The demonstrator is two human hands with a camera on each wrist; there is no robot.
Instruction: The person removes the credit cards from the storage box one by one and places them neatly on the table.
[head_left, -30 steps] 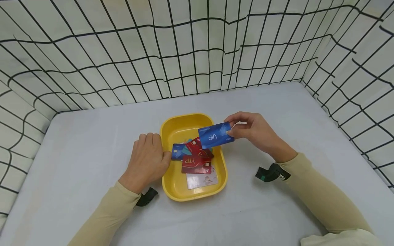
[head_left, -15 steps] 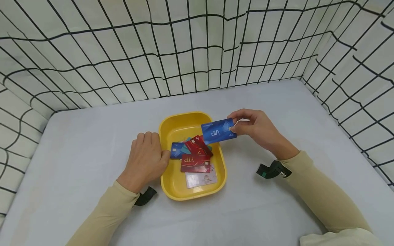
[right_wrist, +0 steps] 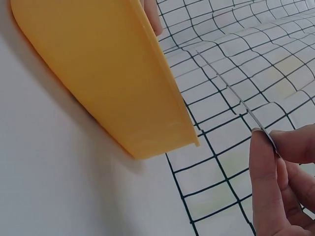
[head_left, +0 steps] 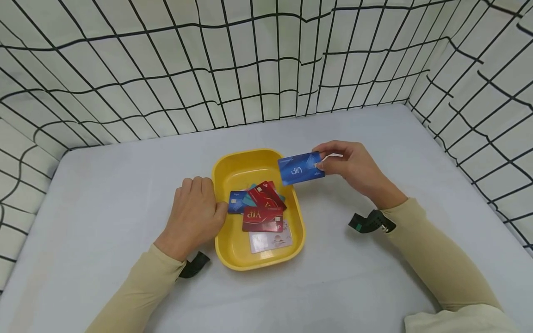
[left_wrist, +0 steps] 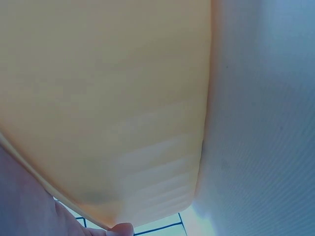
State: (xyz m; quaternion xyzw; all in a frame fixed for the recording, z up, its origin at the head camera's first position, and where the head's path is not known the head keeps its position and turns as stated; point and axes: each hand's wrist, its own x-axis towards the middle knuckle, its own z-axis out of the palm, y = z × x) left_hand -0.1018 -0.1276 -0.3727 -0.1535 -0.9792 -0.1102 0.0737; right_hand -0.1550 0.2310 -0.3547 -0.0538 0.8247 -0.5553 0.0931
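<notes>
My right hand (head_left: 350, 169) pinches a blue VIP card (head_left: 301, 168) at its right end, thumb against fingers. The card is raised beside the yellow tray's upper right rim; the right wrist view shows the card (right_wrist: 236, 94) edge-on, as a thin line. My left hand (head_left: 193, 215) grips the left rim of the yellow plastic tray (head_left: 233, 256), its thumb over the edge. Inside lie a red VIP card (head_left: 262, 219), another red card (head_left: 266, 194), a blue chip card (head_left: 236, 202) and a pale card (head_left: 270, 239), partly overlapping.
A white cloth (head_left: 104, 208) covers the table under the tray. Black wire grid panels (head_left: 245, 64) backed with white stand along the rear and sides. Dark wrist straps (head_left: 372, 222) sit at both cuffs.
My right hand has carried the blue card a little to the right and away from me, off the red cards it overlapped. My left hand stays on the tray rim.
</notes>
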